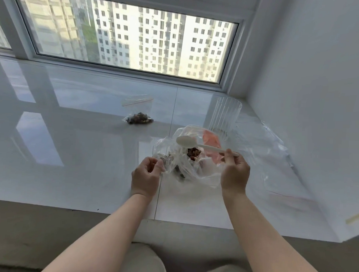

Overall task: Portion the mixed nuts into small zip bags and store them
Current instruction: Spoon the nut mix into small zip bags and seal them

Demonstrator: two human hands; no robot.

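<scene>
Of the two hands, the left hand (146,176) pinches one clear bag (185,166), the right hand (235,174) grips one white spoon (186,141); one filled zip bag (137,112) and one glass (226,115) are seen on the worktop (83,132).

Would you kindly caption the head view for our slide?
Right hand holds an empty white plastic spoon over the nut bag; left hand pinches its edge.

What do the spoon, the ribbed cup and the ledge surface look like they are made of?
Spoon: probably plastic, opaque white and matte, thin moulded handle. Ribbed cup: clear, see-through with vertical ridges; glass or plastic, cannot tell. Ledge: glossy white tile or stone, mirroring the window, with a visible joint line.
</scene>
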